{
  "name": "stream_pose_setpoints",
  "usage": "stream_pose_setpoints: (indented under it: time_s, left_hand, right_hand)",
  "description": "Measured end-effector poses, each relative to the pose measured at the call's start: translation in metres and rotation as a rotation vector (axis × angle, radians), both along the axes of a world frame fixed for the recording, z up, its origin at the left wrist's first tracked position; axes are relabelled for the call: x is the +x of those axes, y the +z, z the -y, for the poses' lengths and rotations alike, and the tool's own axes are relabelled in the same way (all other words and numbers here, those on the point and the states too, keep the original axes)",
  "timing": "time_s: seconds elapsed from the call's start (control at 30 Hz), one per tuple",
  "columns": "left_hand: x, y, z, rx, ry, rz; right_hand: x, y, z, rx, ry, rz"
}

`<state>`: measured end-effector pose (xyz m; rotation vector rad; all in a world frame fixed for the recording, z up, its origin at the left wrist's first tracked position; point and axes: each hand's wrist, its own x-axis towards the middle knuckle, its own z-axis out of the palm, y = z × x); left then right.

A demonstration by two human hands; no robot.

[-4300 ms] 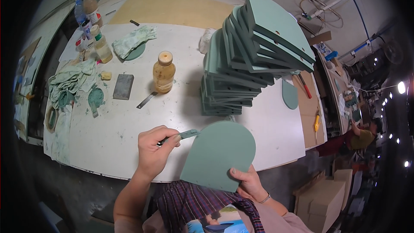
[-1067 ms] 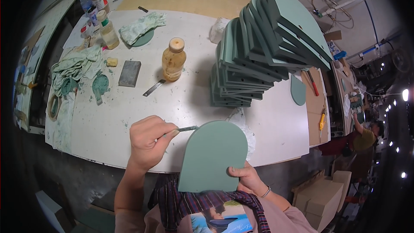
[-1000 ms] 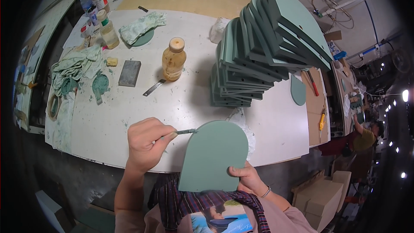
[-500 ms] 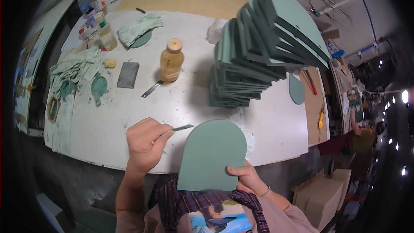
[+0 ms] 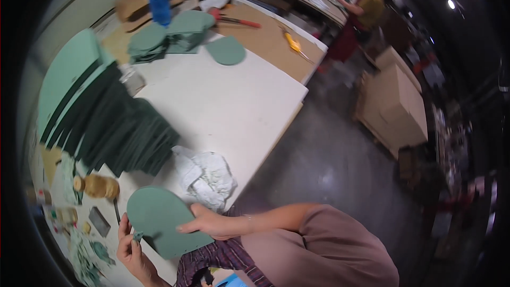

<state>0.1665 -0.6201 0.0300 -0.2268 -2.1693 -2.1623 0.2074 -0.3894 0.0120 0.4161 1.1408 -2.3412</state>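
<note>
We've got one green board [image 5: 164, 218] in hand, round end pointing up and left, straight end close to the plaid cloth [image 5: 223, 255] at the person's waist. It sits by the near edge of the white surface [image 5: 234, 95]. Right hand [image 5: 215, 223] grips its right side, fingers closed on it: thumb lies over the top face, the others are hidden under it. Left hand [image 5: 133, 250] is at the board's left edge, fingers narrow, pinching a small green-smeared piece [image 5: 138, 235]; we can't tell if that piece touches the board. A dark shadow falls on the board beside it.

Around them, quickly: we note a tall stack [image 5: 111, 122] of similar green boards just beyond the held one, pieces fanned unevenly. Crumpled white cloth [image 5: 210, 178] on the surface, right of the stack. Brownish bottle [image 5: 101, 186] below the stack, then a grey block [image 5: 99, 221] and stained rags [image 5: 79, 250] lower left, blurry. Farther up we see two small piles of green pieces, one pile [image 5: 147, 45] beside the other [image 5: 190, 29], a loose green piece [image 5: 227, 51] lying flat, a blue bottle [image 5: 159, 5] upright, a red-handled tool [image 5: 241, 22] and a yellow-handled tool [image 5: 292, 42]. Cardboard boxes [image 5: 396, 101] stand off to the right; a co-worker [image 5: 366, 10] is at another table behind.
</note>
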Motion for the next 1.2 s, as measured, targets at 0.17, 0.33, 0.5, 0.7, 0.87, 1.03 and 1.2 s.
stream_pose_setpoints:
  time_s: [0.17, 0.33, 0.5, 0.7, 0.87, 1.03, 1.2]
  left_hand:
    - [-0.001, -0.004, -0.01, 0.012, -0.14, 0.157]
    - [-0.004, -0.006, -0.008, -0.002, -0.232, 0.257]
    - [-0.006, -0.004, -0.007, 0.051, -0.153, 0.287]
    - [-0.003, 0.007, -0.017, 0.081, -0.086, 0.167]
    - [0.005, 0.015, -0.02, 0.203, 0.036, 0.158]
    - [0.011, 0.016, -0.009, 0.326, 0.046, 0.186]
    - [0.015, 0.004, -0.001, 0.417, 0.12, 0.219]
  right_hand:
    - [0.017, -0.011, -0.004, -0.006, -0.044, -0.01]
    - [0.025, -0.006, -0.007, -0.115, -0.02, -0.067]
    - [0.022, -0.009, -0.005, -0.172, -0.017, -0.104]
    - [0.015, 0.012, -0.014, -0.087, -0.049, -0.218]
    - [0.003, 0.022, -0.014, -0.024, -0.013, -0.215]
    - [-0.01, 0.031, -0.006, -0.018, 0.038, -0.19]
    - [-0.019, 0.025, 0.001, -0.006, 0.089, -0.151]
